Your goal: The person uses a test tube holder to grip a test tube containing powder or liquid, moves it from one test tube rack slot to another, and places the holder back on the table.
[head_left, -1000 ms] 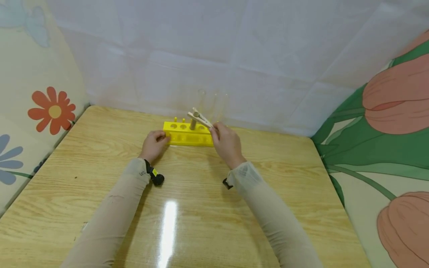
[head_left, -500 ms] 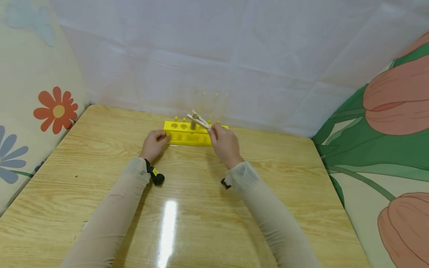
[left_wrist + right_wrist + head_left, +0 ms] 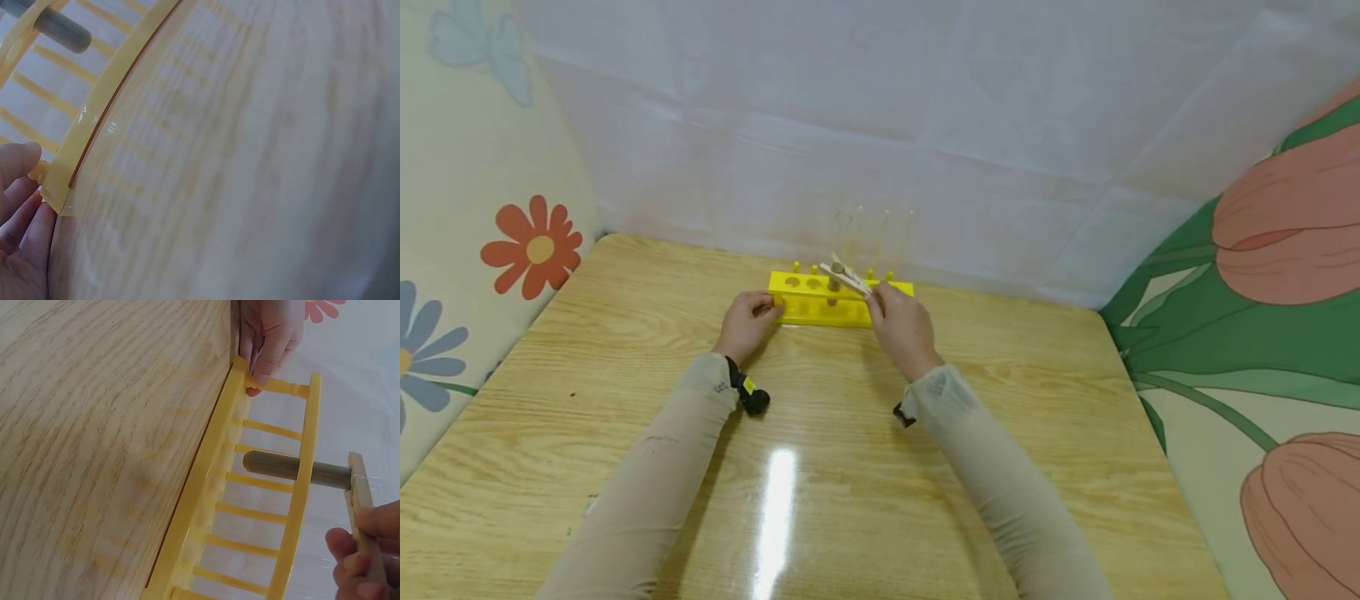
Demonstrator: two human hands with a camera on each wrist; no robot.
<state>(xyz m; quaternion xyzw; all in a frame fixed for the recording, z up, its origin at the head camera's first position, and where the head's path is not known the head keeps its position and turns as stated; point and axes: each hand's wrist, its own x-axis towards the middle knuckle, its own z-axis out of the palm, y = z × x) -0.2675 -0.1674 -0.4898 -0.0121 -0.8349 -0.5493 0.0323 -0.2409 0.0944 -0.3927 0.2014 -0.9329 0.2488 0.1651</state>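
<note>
The yellow test tube rack (image 3: 808, 320) stands at the back of the table. My left hand (image 3: 747, 323) pinches the rack's left end post between thumb and fingers, as the left wrist view shows. In my right hand (image 3: 907, 325) is a wooden test tube clamp (image 3: 359, 481), its tip round the upper end of a test tube (image 3: 275, 465) with dark greyish-brown contents. That tube passes down through a hole in the rack's top plate (image 3: 307, 447). Its rounded bottom hangs between top plate and base, also visible in the left wrist view. The right palm is hidden.
Several clear glass tubes (image 3: 883, 237) stand upright on the pegs along the rack's back, faint against the white cloth (image 3: 1000, 158). Other round holes (image 3: 792, 282) show left of the dark tube. Flower-printed panels (image 3: 1285, 350) flank the wooden table (image 3: 850, 500).
My right hand has moved slightly left and down with the clamp, and the dark tube has sunk lower through its hole. The left hand keeps its grip on the rack.
</note>
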